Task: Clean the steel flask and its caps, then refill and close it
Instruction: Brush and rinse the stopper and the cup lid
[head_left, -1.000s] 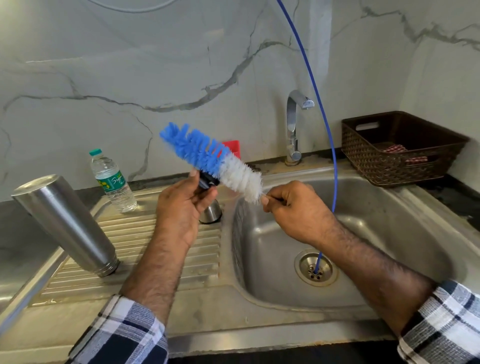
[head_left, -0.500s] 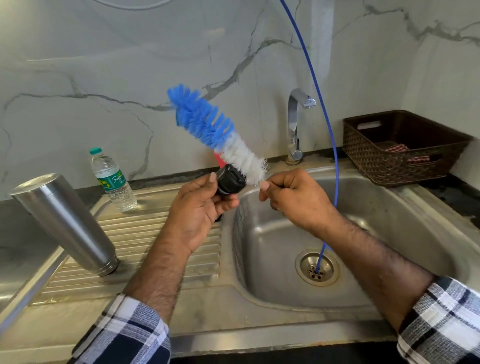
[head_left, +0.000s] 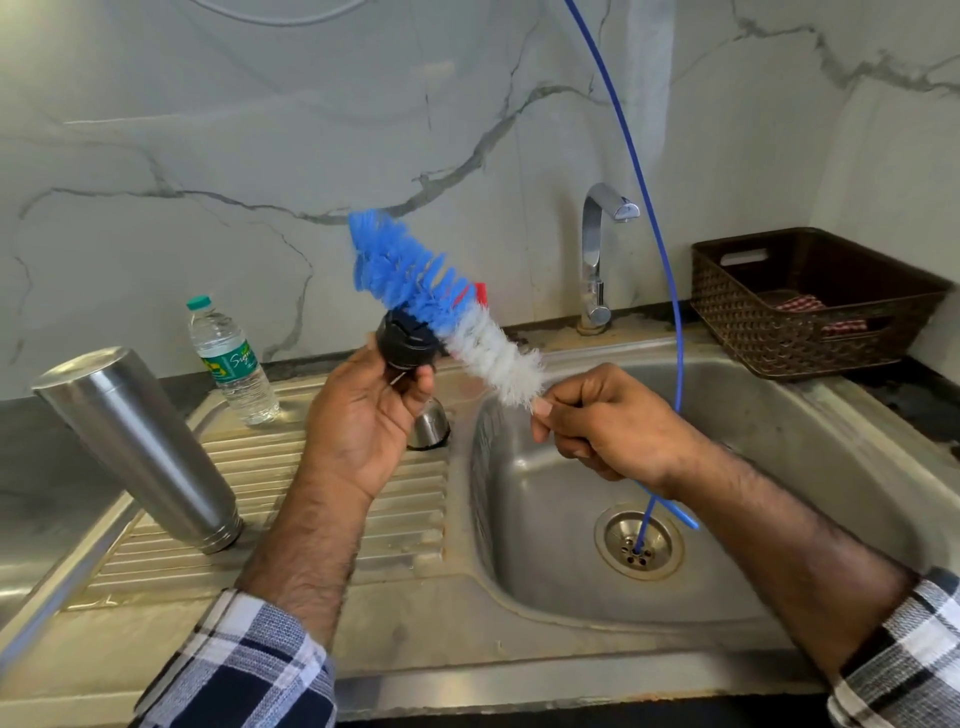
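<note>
Over on the drainboard the steel flask (head_left: 137, 447) leans mouth-down, likely to drain, with a water bottle (head_left: 231, 361) behind. Next, the left hand (head_left: 363, 415) grips the black inner cap (head_left: 408, 340) against the bottle brush (head_left: 441, 306), seemingly for scrubbing; the steel outer cap (head_left: 428, 423) sits below. The right hand (head_left: 608, 426) pinches the brush's handle (mostly hidden) over the sink (head_left: 779, 415).

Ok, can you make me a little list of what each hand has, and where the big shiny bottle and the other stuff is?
left hand: holds the black cap
right hand: grips the bottle brush by its handle
brush: bristles against the cap
steel flask: mouth down, tilted, on the drainboard
steel cap: on the drainboard, behind the left hand
water bottle: upright, capped
tap: no water seen running
basket: right of the sink, checked cloth inside
</note>
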